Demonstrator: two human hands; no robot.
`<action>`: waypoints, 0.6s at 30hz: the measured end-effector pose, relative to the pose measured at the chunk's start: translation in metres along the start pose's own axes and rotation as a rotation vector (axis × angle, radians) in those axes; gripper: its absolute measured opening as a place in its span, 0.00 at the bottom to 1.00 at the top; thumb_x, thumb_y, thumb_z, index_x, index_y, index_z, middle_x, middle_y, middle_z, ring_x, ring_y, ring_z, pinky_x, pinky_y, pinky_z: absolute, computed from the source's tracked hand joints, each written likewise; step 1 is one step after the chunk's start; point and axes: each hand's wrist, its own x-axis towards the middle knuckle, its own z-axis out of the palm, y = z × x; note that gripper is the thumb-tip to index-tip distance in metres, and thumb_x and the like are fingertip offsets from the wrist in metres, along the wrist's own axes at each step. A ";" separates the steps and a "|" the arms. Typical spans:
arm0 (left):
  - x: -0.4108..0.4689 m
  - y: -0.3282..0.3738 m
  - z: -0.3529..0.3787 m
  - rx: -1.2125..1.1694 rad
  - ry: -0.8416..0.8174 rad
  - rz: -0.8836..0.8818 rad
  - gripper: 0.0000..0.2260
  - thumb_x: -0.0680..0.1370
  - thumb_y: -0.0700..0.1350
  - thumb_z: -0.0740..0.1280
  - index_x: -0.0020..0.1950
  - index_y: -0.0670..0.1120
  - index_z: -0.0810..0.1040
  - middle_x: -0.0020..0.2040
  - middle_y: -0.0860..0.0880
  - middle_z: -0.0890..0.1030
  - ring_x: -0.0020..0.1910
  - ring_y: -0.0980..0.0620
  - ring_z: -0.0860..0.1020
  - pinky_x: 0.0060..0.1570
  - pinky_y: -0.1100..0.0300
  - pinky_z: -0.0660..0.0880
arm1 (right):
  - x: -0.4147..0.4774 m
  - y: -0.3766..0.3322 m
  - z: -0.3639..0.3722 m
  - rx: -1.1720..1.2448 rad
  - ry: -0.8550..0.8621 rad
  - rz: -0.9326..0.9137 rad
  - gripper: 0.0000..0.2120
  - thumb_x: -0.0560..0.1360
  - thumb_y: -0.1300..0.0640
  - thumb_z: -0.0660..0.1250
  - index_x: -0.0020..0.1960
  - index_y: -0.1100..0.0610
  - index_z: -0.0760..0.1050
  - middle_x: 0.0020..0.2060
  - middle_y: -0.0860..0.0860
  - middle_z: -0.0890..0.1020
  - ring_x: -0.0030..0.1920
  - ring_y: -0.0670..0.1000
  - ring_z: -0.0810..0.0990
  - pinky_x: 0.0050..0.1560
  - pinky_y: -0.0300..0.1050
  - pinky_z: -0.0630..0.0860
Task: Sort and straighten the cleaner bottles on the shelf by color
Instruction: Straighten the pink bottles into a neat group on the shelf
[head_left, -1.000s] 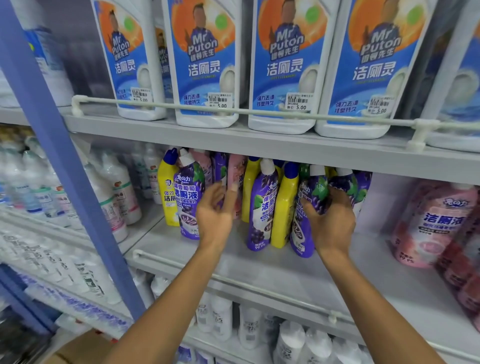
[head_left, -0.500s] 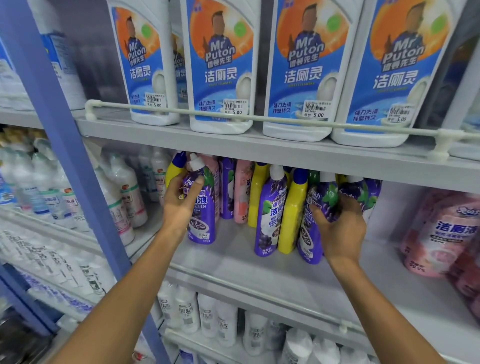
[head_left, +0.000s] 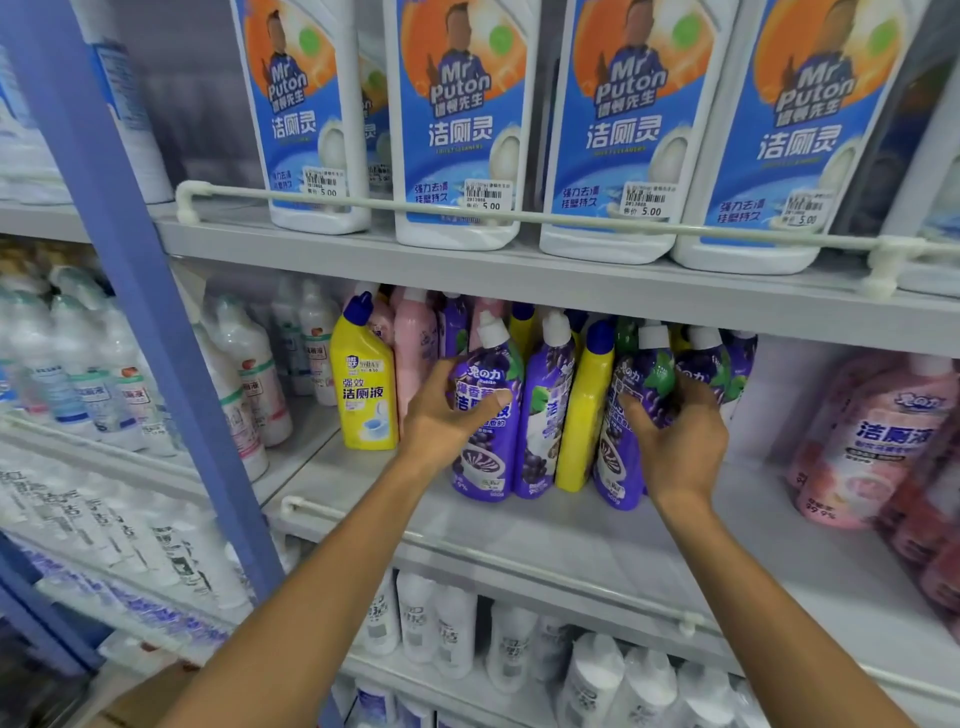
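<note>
Lots left: fingers of your left hand (head_left: 441, 423) are gripping a purple bottle (head_left: 488, 457), right hand (head_left: 678, 441) gripping a second purple bottle (head_left: 615, 462), yellow bottle (head_left: 584, 405) sitting between.

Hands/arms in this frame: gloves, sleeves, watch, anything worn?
Nothing worn that shows. Left hand and right hand: no gloves, no rings visible. Left forearm and right forearm: no sleeves, watch or bands down to the frame edge.

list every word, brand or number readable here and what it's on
"Mr Puton" and "洁厕灵": white bottles on the top shelf.
"5.00": their price stickers.
"强效 洁厕液": yellow bottle.
"兔の力": purple bottle the left hand grips.
"洁厕液": pink bottle, right.
Small print, barcodes and other labels: too blurred.
</note>
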 end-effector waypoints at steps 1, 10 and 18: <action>-0.002 0.002 0.008 0.004 -0.016 0.007 0.23 0.70 0.53 0.80 0.61 0.52 0.76 0.52 0.55 0.86 0.51 0.56 0.84 0.53 0.52 0.83 | 0.000 0.000 0.000 0.005 -0.001 0.008 0.29 0.72 0.45 0.77 0.67 0.59 0.75 0.56 0.56 0.83 0.52 0.56 0.83 0.54 0.51 0.81; -0.006 0.005 0.034 -0.006 -0.085 0.002 0.22 0.71 0.57 0.78 0.61 0.57 0.76 0.51 0.58 0.85 0.49 0.64 0.83 0.53 0.54 0.83 | 0.002 -0.003 -0.013 -0.058 -0.035 -0.009 0.26 0.72 0.44 0.77 0.63 0.59 0.78 0.46 0.51 0.85 0.41 0.49 0.81 0.43 0.39 0.74; 0.001 0.010 0.047 -0.022 -0.129 -0.014 0.21 0.76 0.44 0.75 0.67 0.47 0.75 0.50 0.59 0.81 0.41 0.72 0.80 0.36 0.74 0.75 | 0.005 -0.002 -0.019 -0.036 -0.009 -0.002 0.25 0.71 0.46 0.79 0.60 0.59 0.80 0.46 0.52 0.85 0.40 0.49 0.79 0.43 0.41 0.75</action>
